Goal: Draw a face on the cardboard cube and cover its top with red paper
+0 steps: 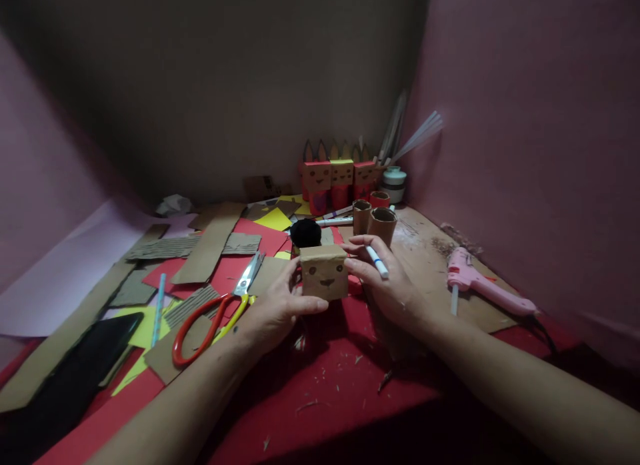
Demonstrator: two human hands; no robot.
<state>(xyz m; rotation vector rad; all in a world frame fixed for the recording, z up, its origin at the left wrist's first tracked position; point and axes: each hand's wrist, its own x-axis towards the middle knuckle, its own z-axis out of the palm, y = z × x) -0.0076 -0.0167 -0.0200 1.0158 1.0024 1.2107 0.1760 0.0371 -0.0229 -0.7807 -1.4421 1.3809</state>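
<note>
A small cardboard box (325, 281) with a face drawn on its front is held up over the red table. My left hand (285, 301) grips it from the left, thumb across the lower front. At its right edge, the fingertips of my right hand (383, 278) touch or nearly touch the box. A white marker with a blue band (377, 261) is tucked in my right hand, between the fingers and thumb. Just behind the box sits a round black fuzzy thing (306, 233). Scissors with red and yellow handles (220, 318) lie open by my left forearm.
Several box-headed cardboard figures (341, 175) stand at the back. Cardboard tubes (383, 225) stand behind my right hand. A pink glue gun (487, 285) lies at right near the wall, beside a pale jar (394, 181). Cardboard strips (213, 245) and coloured paper spread over the left.
</note>
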